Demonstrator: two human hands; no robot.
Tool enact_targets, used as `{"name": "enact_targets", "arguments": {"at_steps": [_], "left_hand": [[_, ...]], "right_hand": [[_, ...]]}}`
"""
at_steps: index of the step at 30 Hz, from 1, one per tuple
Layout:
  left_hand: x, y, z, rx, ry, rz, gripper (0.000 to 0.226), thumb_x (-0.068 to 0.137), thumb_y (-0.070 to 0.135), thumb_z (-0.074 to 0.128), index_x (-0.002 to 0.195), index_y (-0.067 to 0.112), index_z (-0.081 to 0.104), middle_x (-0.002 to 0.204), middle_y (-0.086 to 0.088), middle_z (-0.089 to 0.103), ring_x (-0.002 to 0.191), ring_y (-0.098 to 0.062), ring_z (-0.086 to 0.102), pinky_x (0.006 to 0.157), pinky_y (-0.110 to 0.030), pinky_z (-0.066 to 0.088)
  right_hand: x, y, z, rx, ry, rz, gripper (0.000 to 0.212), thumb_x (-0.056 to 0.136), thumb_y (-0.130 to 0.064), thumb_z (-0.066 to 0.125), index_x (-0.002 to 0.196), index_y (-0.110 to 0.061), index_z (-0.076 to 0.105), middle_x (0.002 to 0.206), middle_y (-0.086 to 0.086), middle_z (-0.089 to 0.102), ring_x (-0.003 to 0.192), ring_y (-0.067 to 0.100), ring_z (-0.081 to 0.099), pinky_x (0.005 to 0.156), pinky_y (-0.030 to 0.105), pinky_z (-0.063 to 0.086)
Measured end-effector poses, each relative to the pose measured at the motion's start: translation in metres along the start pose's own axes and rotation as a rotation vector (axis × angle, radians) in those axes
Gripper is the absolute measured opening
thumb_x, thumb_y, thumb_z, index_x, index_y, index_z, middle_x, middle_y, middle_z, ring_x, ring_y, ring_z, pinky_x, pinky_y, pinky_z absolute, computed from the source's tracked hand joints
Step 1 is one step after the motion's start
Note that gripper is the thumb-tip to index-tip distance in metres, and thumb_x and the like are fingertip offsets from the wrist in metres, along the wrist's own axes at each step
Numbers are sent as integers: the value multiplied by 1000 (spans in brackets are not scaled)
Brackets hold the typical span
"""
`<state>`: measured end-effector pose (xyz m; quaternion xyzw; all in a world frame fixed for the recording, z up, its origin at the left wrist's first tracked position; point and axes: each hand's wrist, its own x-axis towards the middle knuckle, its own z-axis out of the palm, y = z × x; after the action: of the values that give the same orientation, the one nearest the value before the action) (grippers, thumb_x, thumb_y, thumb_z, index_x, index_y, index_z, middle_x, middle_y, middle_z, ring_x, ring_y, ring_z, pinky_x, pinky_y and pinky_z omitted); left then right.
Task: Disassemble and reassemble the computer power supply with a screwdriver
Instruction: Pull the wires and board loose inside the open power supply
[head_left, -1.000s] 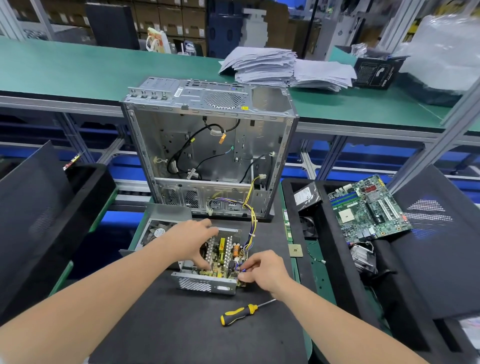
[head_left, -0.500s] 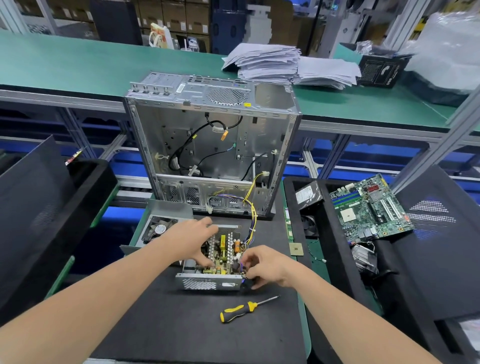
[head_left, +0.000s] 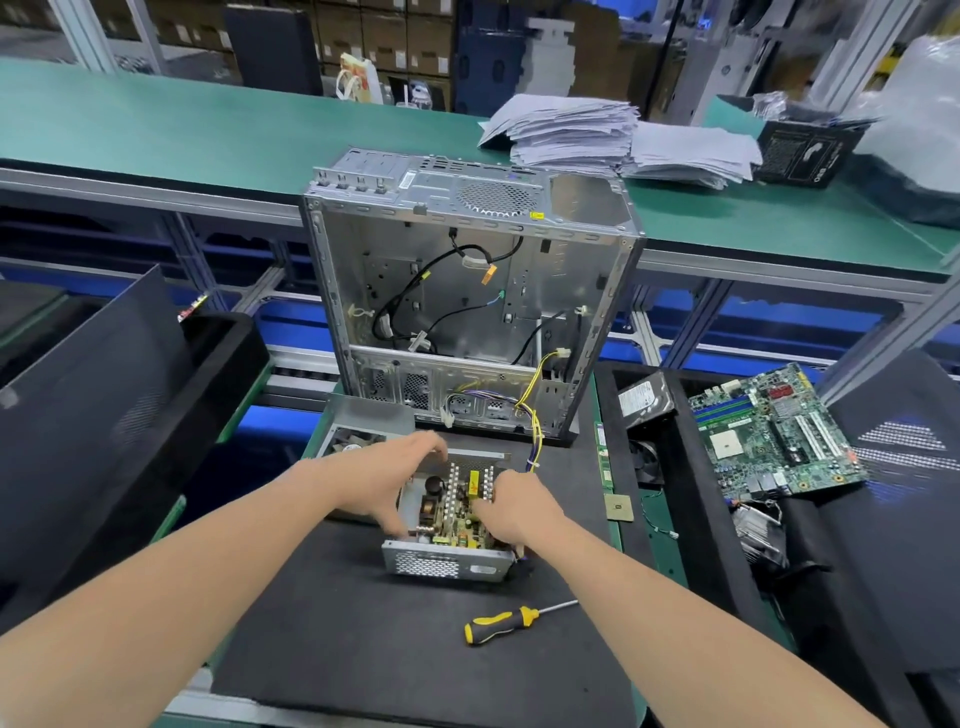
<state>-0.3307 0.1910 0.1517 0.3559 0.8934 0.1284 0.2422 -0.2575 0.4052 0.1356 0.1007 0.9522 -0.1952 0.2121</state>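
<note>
The open power supply (head_left: 448, 519) is sitting on the black mat (head_left: 363, 649), just near of the empty computer case (head_left: 467, 291), with its circuit board showing. The left hand (head_left: 384, 480) is arching over the unit's left part, thumb reaching the near wall and fingers reaching the far rim, holding the housing between them. The right hand (head_left: 511, 506) is bending its fingers down onto the board's right side; the fingertips are hidden, so I cannot tell whether they are pinching anything. The screwdriver (head_left: 511, 621) is lying loose on the mat, nearer than the unit and apart from both hands. A motherboard (head_left: 774, 431) is resting well off to the right.
</note>
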Motion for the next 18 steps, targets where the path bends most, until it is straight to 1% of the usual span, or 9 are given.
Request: {"name": "enact_targets", "arguments": {"at_steps": [1,3,5,6,8,11,13,16,18], "left_hand": [[-3,-2,-1,-24,-11,1,115,63,36,96,151,34,22,155,15,36,137,-10,42,112,-29,39],[-6,-7,0,-13,-16,14,124,71,24,93,162,38,8,163,25,14,146,0,23,115,-20,24],[-6,-11,2,17,-14,26,118,84,12,83,165,38,1,159,28,-5,150,4,4,114,-14,8],[-5,-14,2,26,-13,30,115,86,10,80,165,38,1,159,28,-9,151,4,-1,114,-13,4],[-3,-17,2,23,-12,37,115,86,11,82,165,36,2,161,27,-9,149,7,-3,116,-15,3],[-1,-21,-1,-17,10,52,119,79,12,88,165,36,9,160,31,-3,144,10,6,116,-13,9],[0,-22,-4,-30,23,57,120,75,12,91,164,36,15,161,32,5,149,4,15,120,-17,14],[1,-21,-7,-20,15,46,118,73,10,92,164,37,21,166,24,19,153,-9,27,125,-31,25],[2,-18,-6,-21,5,30,116,74,7,91,163,37,23,167,17,26,152,-13,30,123,-32,29]], "right_hand": [[1,-3,1,-30,27,15,40,99,-43,58,75,-14,44,83,9,58,77,29,57,72,35,48],[1,-7,3,-47,85,43,34,95,-43,62,84,-13,50,96,10,66,89,32,64,74,36,51],[0,-8,7,-51,136,57,36,93,-42,64,76,-15,48,87,6,64,87,32,65,70,34,50],[0,-8,9,-48,158,69,36,92,-42,64,73,-16,46,82,4,61,84,31,65,69,33,49],[0,-4,13,-25,200,96,36,90,-42,63,69,-17,46,78,2,61,80,30,65,66,32,48],[-3,-1,17,-15,260,109,39,88,-43,63,65,-17,46,69,-1,55,68,27,58,56,30,39],[-5,-2,21,-52,278,75,39,88,-42,61,64,-18,43,66,-1,52,65,26,55,53,30,35],[-8,-7,30,-97,297,25,38,87,-40,58,62,-18,40,60,-3,48,54,20,46,49,29,29],[-10,-7,35,-97,312,29,38,85,-39,57,60,-18,39,57,-3,46,50,17,41,47,29,24]]}}
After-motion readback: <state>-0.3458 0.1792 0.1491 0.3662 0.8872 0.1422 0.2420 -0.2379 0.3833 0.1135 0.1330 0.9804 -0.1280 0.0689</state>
